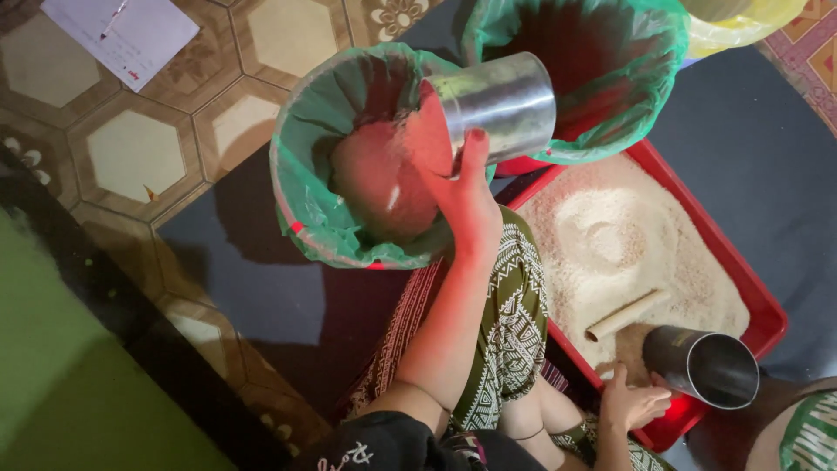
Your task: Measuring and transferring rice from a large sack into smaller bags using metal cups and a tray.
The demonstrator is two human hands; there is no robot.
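Note:
My left hand [469, 202] grips a shiny metal cup [499, 106], tilted on its side over a bucket lined with green plastic [301, 187]. Fine grain spills from the cup's mouth onto a mound [375, 183] inside the bucket, which looks reddish there. My right hand [635, 405] is low on the right and holds the base of a second metal cup [708, 366] at the near corner of a red tray [767, 305]. The tray is filled with pale grain [610, 240].
A short tan tube [626, 316] lies on the grain in the tray. A second green-lined bucket [649, 83] stands behind it. My patterned trouser leg [510, 323] lies between bucket and tray. A white paper [122, 35] rests on the tiled floor [131, 153].

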